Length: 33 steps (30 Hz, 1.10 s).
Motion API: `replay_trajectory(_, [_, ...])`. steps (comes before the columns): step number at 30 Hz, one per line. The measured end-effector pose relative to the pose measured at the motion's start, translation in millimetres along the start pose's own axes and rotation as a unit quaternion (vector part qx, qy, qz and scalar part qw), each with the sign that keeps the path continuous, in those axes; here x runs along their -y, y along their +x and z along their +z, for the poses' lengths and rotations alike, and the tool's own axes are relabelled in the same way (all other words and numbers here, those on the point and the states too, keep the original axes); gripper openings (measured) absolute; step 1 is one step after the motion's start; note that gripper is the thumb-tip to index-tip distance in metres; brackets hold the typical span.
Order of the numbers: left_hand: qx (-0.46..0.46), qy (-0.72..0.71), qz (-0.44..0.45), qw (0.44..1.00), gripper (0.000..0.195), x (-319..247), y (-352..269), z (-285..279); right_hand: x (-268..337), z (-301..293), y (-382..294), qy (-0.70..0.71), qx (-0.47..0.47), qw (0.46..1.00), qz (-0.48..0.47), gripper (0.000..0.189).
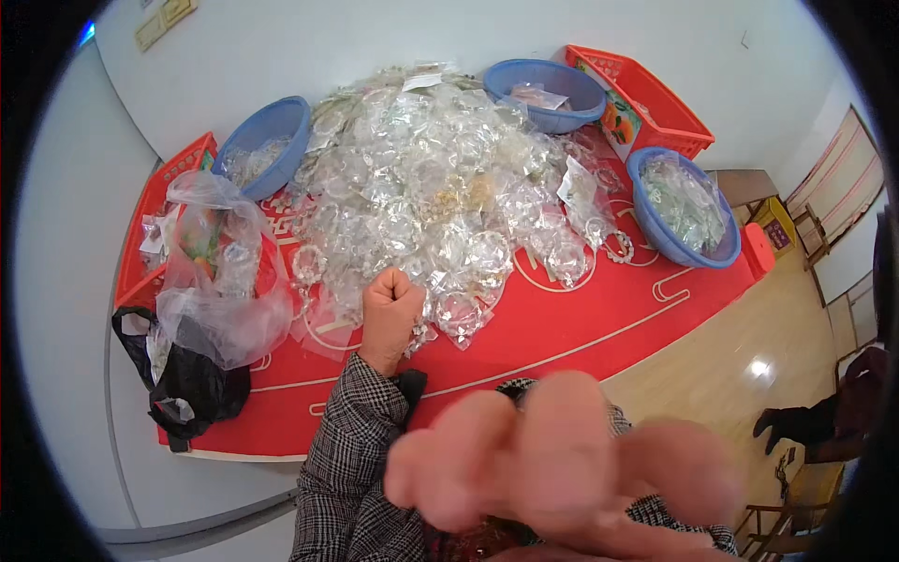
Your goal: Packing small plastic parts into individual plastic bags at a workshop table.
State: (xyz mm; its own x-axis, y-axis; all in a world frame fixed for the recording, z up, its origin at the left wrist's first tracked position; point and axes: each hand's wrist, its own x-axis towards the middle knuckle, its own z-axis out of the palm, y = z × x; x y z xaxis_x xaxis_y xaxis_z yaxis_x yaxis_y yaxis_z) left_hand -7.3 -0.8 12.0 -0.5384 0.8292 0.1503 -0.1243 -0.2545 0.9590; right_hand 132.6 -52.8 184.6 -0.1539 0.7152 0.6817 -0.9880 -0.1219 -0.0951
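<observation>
My left hand (393,309) is closed in a fist at the front edge of a large heap of clear plastic bags (428,190), with no object visible in it. The bags hold beaded bracelets, and some carry white paper labels. My right hand (562,456) is raised close to the camera, blurred and large, with its fingers apart and nothing seen in it. The heap lies on a red tablecloth (555,330) with white line patterns. A bracelet of pale beads (620,247) lies at the heap's right side.
Blue plastic baskets stand at the left (298,133), back (597,105) and right (730,246), holding bagged items. Red plastic crates (133,246) (674,133) flank the heap. A clear plastic bag (225,309) and a black plastic bag (204,386) are at left. Someone's dark-clothed leg (808,421) shows at right.
</observation>
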Motion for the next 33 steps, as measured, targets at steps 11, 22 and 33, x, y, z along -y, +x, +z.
replay_trajectory(11, [-0.013,-0.024,0.007,1.0,0.029,-1,-3,-4,0,-20,-6,-0.054,0.169,0.953,0.246,0.024])
replay_trajectory(22, [-0.024,0.0,0.005,1.0,0.029,5,-1,-8,15,-7,28,-0.031,0.379,0.738,0.558,0.022])
replay_trajectory(33, [-0.019,-0.006,0.0,1.0,0.028,6,1,-6,-9,-17,-3,0.009,0.407,0.867,0.287,0.011])
